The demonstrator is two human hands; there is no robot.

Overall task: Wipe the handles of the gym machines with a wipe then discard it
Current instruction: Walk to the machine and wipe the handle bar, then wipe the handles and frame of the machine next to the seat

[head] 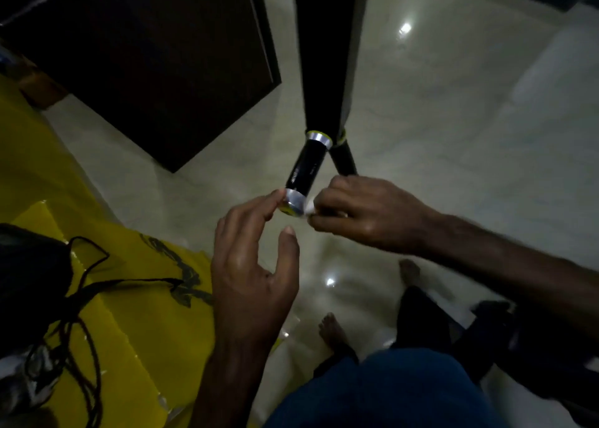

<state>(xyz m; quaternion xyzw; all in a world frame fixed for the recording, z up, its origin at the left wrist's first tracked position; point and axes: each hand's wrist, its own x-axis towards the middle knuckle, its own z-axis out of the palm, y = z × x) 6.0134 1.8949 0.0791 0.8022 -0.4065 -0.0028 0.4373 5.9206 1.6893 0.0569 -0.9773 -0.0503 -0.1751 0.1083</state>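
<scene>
A black machine handle (306, 167) with silver rings at both ends slants down toward me from a black frame post (327, 54). A second black handle (344, 160) runs behind it to the right. My left hand (251, 265) is spread, and its fingertips touch the silver end cap (293, 202) from the left. My right hand (359, 212) pinches a small white wipe (309, 208) and holds it against the right side of that end cap. Most of the wipe is hidden in the curled fingers.
A yellow mat (129, 298) with a black bag and cords (48, 298) lies at the left. A dark cabinet (146, 54) stands at the upper left. My bare feet (334, 330) stand on the glossy pale tile floor (453, 119) below the handle.
</scene>
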